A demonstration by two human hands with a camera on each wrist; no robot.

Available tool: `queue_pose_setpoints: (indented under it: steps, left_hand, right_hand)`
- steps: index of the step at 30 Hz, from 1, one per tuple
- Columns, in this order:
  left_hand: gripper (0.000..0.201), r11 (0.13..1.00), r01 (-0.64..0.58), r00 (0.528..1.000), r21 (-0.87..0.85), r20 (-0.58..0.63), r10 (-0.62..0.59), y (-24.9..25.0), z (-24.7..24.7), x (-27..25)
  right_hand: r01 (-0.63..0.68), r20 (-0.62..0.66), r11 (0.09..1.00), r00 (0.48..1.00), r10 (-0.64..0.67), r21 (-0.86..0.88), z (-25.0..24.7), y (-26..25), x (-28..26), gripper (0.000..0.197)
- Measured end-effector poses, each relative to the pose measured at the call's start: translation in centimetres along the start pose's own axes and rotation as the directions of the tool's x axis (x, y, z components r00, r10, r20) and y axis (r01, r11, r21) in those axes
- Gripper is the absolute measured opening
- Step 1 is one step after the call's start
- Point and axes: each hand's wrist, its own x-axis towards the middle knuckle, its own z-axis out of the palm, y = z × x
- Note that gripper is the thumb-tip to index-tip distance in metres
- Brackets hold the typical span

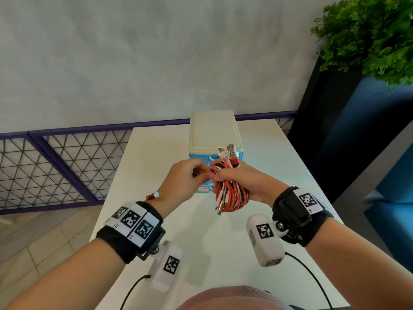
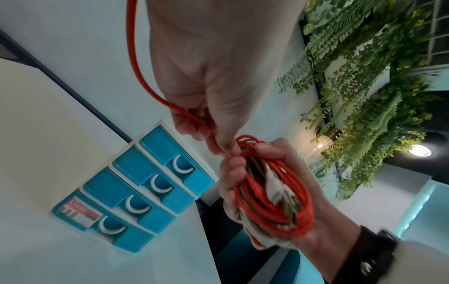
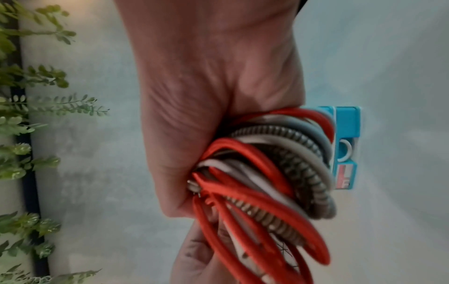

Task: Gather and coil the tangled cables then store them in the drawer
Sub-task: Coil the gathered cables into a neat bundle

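Note:
Coiled into one bundle, the red, white and braided cables [image 1: 231, 191] hang in my right hand [image 1: 223, 175], whose fingers are curled round the loops; USB plugs stick out of the top. My left hand [image 1: 199, 173] pinches a loose red cable strand [image 2: 136, 67] right beside the bundle [image 2: 274, 192]. Both hands hover above the white table [image 1: 152, 157], just in front of the small drawer unit [image 1: 212, 133] with its cream top. The left wrist view shows the unit's blue drawers [image 2: 136, 192], all closed. In the right wrist view the bundle [image 3: 267, 182] fills my fist, with the unit [image 3: 346, 134] behind it.
The table's left edge drops to a tiled floor beside a purple mesh railing [image 1: 55, 164]. A dark panel and blue seating [image 1: 391, 175] stand to the right, with a green plant [image 1: 368, 34] above. Wrist camera cords trail near my body.

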Motion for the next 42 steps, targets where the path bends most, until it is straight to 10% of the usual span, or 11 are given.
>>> queue_pose_setpoints:
  steps: [6, 11, 15, 23, 32, 39, 42]
  left_hand:
    - [0.034, 0.918, 0.363, 0.903, -0.161, 0.303, -0.304, -1.7, -2.1, 0.4]
    - [0.023, 0.502, 0.675, 0.737, -0.540, 0.523, -0.428, -1.5, -2.5, -0.3]
    - [0.014, 0.286, 0.698, 0.713, -0.657, 0.600, -0.363, 0.6, -1.5, -0.6]
    - [0.009, 0.358, 0.687, 0.725, -0.632, 0.569, -0.388, 2.3, -0.2, 0.0]
    - [0.024, 0.581, 0.640, 0.756, -0.504, 0.550, -0.356, 2.1, 0.3, -0.5]
    - [0.026, 0.539, 0.769, 0.560, -0.343, 0.768, -0.311, -1.1, -1.0, -2.5]
    - [0.020, 0.792, 0.580, 0.679, -0.190, 0.650, -0.342, -1.8, -1.0, -2.3]
  right_hand:
    - [0.016, -0.124, 0.983, 0.991, -0.039, -0.182, -1.4, 0.1, 0.3, 0.015]
    - [0.070, -0.200, 0.969, 0.972, -0.120, -0.238, -1.9, 0.1, 0.8, 0.012]
    - [0.085, -0.218, 0.978, 0.968, -0.127, -0.190, -0.9, 0.7, 1.6, 0.014]
    - [0.012, -0.131, 0.978, 0.991, 0.015, 0.208, -0.7, 1.6, 1.8, 0.066]
    - [0.157, -0.336, 0.982, 0.924, -0.184, -0.108, -0.8, 1.2, 2.0, 0.015]
    - [0.181, -0.524, 0.982, 0.843, -0.124, 0.059, -4.7, 0.3, 1.6, 0.017]
    - [0.142, -0.383, 0.984, 0.919, -0.092, 0.104, -4.6, -0.1, 1.2, 0.008]
